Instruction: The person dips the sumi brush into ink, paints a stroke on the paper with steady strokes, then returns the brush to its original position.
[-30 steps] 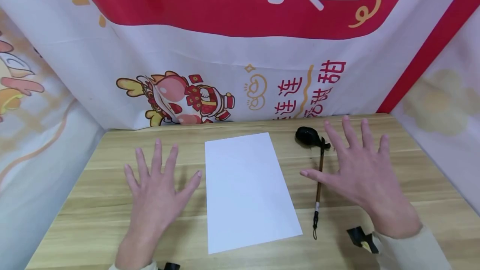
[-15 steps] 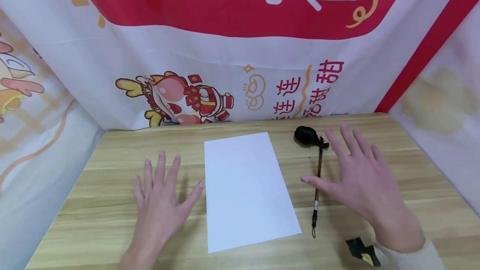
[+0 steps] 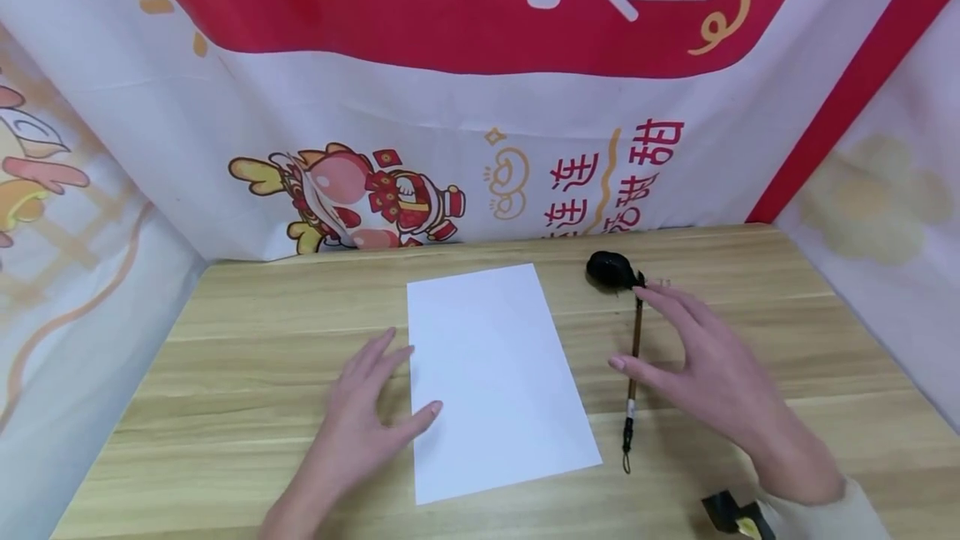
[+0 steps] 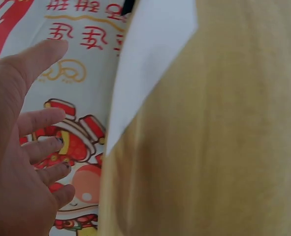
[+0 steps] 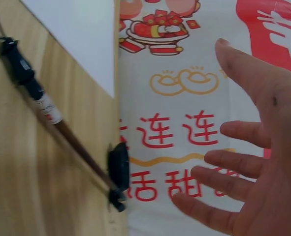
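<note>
A blank white sheet of paper point(image 3: 495, 382) lies on the wooden table. My left hand point(image 3: 363, 415) is over its left edge, fingers spread and holding nothing; the left wrist view shows the palm apart from the paper point(image 4: 152, 54). To the right of the sheet lies a writing brush point(image 3: 634, 348) with a brown shaft, a dark end and a hanging loop. Its tip end rests at a small black inkstone-like dish point(image 3: 611, 270). My right hand point(image 3: 712, 365) hovers over the brush, thumb and fingers apart; in the right wrist view the brush point(image 5: 76, 140) lies free of it.
The light wooden table point(image 3: 247, 340) ends at a white cloth backdrop point(image 3: 375, 98) with red print and cartoon figures. More cloth point(image 3: 885, 207) hangs along the right side. A black strap piece point(image 3: 723, 513) sticks out near my right sleeve point(image 3: 817, 515).
My left hand has moved right and nearer to me, turning over the paper's left edge. The right hand has turned inward, its fingers lowered toward the brush. Paper and brush stay put.
</note>
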Action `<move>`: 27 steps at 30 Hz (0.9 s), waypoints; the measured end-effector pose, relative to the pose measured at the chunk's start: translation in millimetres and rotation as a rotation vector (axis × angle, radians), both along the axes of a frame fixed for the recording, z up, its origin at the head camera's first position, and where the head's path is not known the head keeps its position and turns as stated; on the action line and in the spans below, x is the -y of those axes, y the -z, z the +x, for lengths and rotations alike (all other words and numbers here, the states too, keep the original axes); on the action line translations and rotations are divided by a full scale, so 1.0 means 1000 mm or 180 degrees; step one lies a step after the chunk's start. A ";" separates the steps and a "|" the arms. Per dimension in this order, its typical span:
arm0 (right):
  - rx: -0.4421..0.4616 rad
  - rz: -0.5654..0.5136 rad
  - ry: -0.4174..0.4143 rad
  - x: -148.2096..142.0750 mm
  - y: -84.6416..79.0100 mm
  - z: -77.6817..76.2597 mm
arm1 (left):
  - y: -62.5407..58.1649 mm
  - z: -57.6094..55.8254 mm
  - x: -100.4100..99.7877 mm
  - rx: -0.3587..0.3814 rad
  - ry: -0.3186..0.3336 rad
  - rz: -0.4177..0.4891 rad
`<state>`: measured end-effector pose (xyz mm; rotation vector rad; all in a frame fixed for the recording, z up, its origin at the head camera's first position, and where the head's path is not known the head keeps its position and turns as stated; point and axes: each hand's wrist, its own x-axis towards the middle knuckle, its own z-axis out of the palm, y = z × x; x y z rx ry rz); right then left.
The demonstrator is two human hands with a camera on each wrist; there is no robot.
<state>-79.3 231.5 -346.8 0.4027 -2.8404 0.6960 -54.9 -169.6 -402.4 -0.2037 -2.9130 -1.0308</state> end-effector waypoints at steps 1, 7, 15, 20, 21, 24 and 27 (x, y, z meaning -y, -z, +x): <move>0.0023 -0.0098 -0.0060 -0.001 0.003 -0.001 | 0.004 -0.001 -0.002 0.0006 0.0047 -0.0018; 0.0047 -0.0477 -0.0376 -0.010 0.025 -0.010 | 0.019 -0.004 -0.007 0.0141 0.0265 -0.0123; 0.0334 -0.0750 -0.0420 -0.018 0.047 -0.015 | 0.025 -0.010 -0.006 0.0400 0.0498 -0.0162; 0.0539 -0.0922 -0.0452 -0.021 0.059 -0.017 | 0.028 -0.011 -0.006 0.0465 0.0521 -0.0112; 0.0543 -0.0943 -0.0469 -0.022 0.060 -0.018 | 0.028 -0.011 -0.006 0.0466 0.0520 -0.0106; 0.0478 -0.0972 -0.0526 -0.024 0.063 -0.018 | 0.029 -0.011 -0.007 0.0446 0.0525 -0.0103; 0.0440 -0.0976 -0.0544 -0.025 0.065 -0.019 | 0.031 -0.011 -0.008 0.0432 0.0523 -0.0117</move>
